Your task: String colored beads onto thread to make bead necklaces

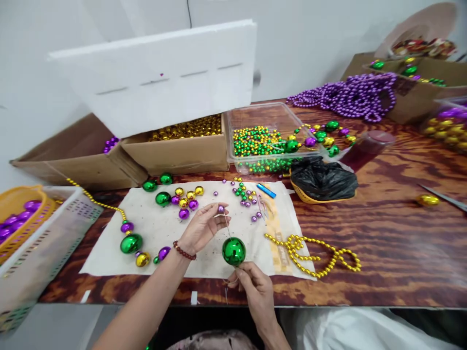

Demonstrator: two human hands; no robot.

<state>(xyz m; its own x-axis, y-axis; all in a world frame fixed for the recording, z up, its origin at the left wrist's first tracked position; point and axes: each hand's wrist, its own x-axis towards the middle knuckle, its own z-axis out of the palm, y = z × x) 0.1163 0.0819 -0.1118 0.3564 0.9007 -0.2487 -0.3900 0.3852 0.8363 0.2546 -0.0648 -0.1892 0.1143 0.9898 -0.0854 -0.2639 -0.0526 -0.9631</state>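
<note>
My left hand (207,223), with a beaded bracelet on the wrist, pinches a small purple bead (221,209) above the white cloth (105,243). A thin thread or wire runs down from it to a large shiny green ball (234,251). Just under that ball, my right hand (251,287) has thumb and fingers closed on the thread. To the left lies a strand with a green ball (131,243) and purple and gold balls. Loose gold, purple and green balls sit on the cloth beyond my hands, small beads to their right.
Cardboard boxes (175,155) and a clear bin (233,146) of beads stand behind the cloth. A white basket (47,253) is at left. Right are a gold bead chain (328,267), a black bag (324,180) and scissors (445,198).
</note>
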